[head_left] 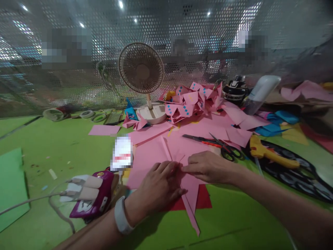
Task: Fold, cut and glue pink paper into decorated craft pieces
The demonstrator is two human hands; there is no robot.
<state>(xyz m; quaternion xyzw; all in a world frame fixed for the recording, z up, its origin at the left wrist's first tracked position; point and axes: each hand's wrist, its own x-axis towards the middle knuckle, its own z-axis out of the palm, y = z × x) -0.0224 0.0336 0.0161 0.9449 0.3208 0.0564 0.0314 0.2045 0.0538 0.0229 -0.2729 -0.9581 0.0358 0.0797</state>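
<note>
We log both hands on the paper (191,196), a part-folded pink piece nearest us, forward and to the right of the fan (141,67). Left hand (161,182): laid over the paper, thumb spread away from the fingertips; whether anything is gripped between them, we cannot tell. Right hand (209,167): fingertips closed together, apparently pinching the paper just beside the left fingers. Progress, by our judgement: one long, narrow fold runs down the paper, but its shape looks incomplete; the part under the fingers is hidden. Done, as far as we see: a heap (191,99) of folded pink pieces just right of the fan, several with blue marks, plus one loose piece (135,122) by the fan's base. Their count is unclear through overlap. Not yet folded: flat pink sheets (145,156) in front of the fan. We note scissors (223,145) and a glue gun (272,153) forward and right of the fan, both untouched.
</note>
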